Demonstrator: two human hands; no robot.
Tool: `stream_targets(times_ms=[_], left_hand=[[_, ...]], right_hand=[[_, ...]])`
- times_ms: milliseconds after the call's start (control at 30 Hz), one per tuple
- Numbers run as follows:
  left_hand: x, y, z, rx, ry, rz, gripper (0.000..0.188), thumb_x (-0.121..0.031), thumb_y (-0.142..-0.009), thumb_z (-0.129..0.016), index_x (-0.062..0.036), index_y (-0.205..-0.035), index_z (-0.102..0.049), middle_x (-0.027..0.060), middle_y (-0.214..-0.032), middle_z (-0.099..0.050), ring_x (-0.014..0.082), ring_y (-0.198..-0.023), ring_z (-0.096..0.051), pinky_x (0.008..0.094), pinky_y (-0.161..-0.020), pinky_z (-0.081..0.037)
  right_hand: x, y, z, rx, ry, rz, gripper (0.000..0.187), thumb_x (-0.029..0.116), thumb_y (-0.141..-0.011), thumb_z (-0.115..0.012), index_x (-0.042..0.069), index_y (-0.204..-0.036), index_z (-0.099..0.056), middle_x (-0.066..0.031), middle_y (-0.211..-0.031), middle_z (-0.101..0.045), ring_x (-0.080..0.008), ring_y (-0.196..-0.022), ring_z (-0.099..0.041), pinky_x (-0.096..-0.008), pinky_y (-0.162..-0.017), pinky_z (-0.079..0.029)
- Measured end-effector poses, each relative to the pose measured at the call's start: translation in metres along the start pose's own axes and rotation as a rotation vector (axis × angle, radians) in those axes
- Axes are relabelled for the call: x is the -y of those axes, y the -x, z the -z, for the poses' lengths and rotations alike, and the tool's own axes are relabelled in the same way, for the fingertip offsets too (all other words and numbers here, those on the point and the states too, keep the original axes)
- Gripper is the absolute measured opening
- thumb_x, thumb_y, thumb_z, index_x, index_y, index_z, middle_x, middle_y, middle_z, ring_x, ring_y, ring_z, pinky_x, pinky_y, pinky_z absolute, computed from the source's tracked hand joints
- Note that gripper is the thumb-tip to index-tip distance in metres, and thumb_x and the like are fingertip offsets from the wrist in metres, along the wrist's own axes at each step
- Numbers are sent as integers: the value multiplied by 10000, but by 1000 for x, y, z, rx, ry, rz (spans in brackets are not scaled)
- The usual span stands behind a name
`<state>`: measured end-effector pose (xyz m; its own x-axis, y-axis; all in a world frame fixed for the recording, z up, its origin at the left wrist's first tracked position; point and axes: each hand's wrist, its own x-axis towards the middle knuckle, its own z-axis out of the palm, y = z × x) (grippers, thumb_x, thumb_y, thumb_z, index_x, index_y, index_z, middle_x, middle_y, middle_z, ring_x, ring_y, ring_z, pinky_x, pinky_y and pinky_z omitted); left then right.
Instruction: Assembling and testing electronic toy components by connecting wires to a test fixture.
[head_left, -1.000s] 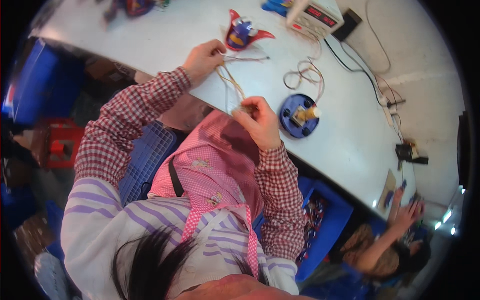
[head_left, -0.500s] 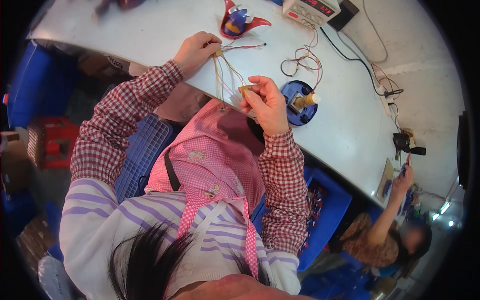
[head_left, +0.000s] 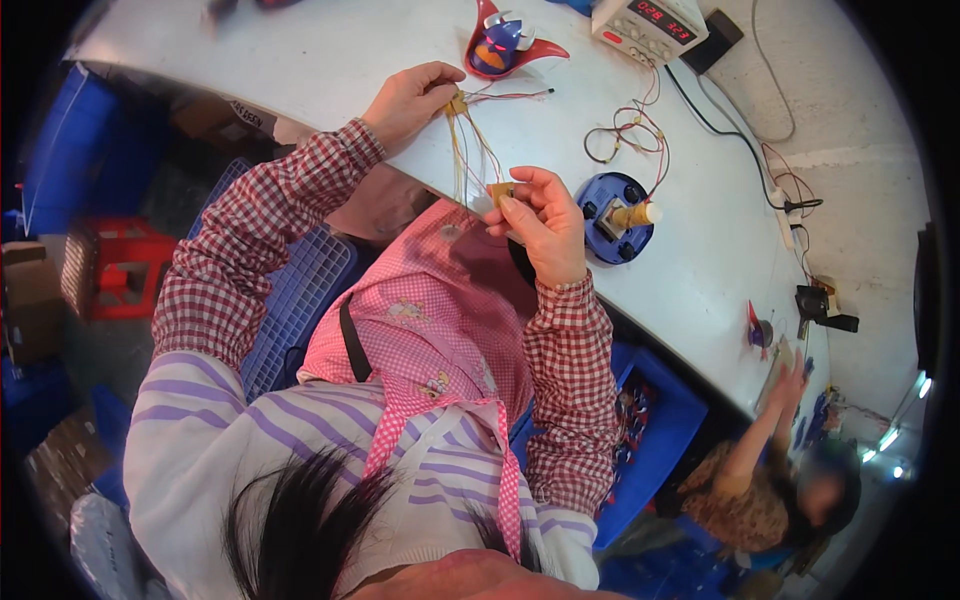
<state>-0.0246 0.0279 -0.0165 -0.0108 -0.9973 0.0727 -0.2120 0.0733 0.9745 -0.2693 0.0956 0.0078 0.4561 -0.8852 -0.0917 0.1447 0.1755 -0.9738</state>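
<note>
Here's the white worktop (head_left: 340, 70), running wide across the view, with a pale power supply (head_left: 650, 28), red digits lit, up on its far side. A red-winged, purple toy figure (head_left: 497, 47) sits beyond the hands, and now to the hands themselves: the left hand (head_left: 412, 102) is pinched narrow, thumb and fingers closed on a small tan piece, while the right hand (head_left: 540, 222) grips a tan board (head_left: 501, 192) between thumb and fingers, near the worktop's front edge. Just to its right stands a blue round base (head_left: 618, 220) with a yellow post. Here's the risk, as I judge it: if the hands draw too far apart, the thin wires (head_left: 484, 137) between them could strain and break at their joints; a loose strand could also snag on that edge, or tangle with its neighbours. As for position, the tan board is right at the right hand's fingertips, the tan piece (head_left: 456, 103) at the left's, and the wires fan down between the two; where each strand ends is too fine to tell.
</note>
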Motion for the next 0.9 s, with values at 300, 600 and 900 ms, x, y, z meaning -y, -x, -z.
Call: stream_targets(times_ms=[300,600,900], left_hand=[[-6,2,-3,-19,1,16,304,-146,-903,-621,22,-1154,-587,10,-916,-595,54,-777,-517,195,-702,-461],[-3,-2,-9,-107,-181,-80,307,-133,-832,-675,38,-1081,-616,43,-835,-628,85,-737,-568,233,-690,-494],[-1,-1,-10,-107,-186,-91,294,-139,-852,-665,37,-1082,-611,22,-847,-619,59,-756,-557,208,-699,-483]], right_hand=[[-6,0,0,-7,-20,-15,305,24,-924,-563,-32,-1210,-471,-110,-1005,-616,-140,-807,-647,-244,-691,-564],[-7,2,2,-12,-30,-21,278,73,-940,-569,-35,-1184,-495,-115,-992,-626,-138,-789,-645,-246,-685,-562],[-12,1,2,-29,-20,8,248,93,-954,-557,-40,-1159,-515,-116,-963,-641,-135,-773,-643,-244,-658,-555]])
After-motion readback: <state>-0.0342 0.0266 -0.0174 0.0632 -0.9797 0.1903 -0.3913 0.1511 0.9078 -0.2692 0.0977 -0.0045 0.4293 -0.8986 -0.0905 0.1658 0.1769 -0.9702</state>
